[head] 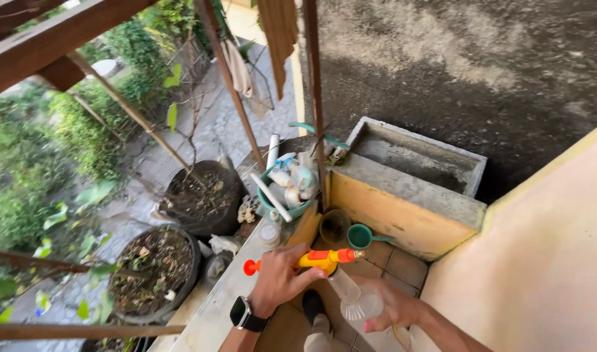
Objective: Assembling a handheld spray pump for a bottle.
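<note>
The spray bottle [352,298] is held over the tiled floor just in front of the yellow-faced concrete trough [402,199], which serves as the reference here. Its clear body tilts: the long axis runs from the base at lower right, nearest the person, up and left toward the neck. The yellow pump head [318,261] sits crosswise on that neck, roughly level, with its orange nozzle tip pointing right toward the trough and its red plunger knob pointing left, away from it. The left hand [279,280], a dark watch on its wrist, lies over the pump head from the left, fingers curled and pressed together around the yellow part. The right hand [393,309] cups the clear body from below and right, fingers wrapped around it. A green scoop [363,236] lies at the trough's foot, just above the nozzle. A teal basin [286,189] of pale odds and ends stands at the trough's left end.
</note>
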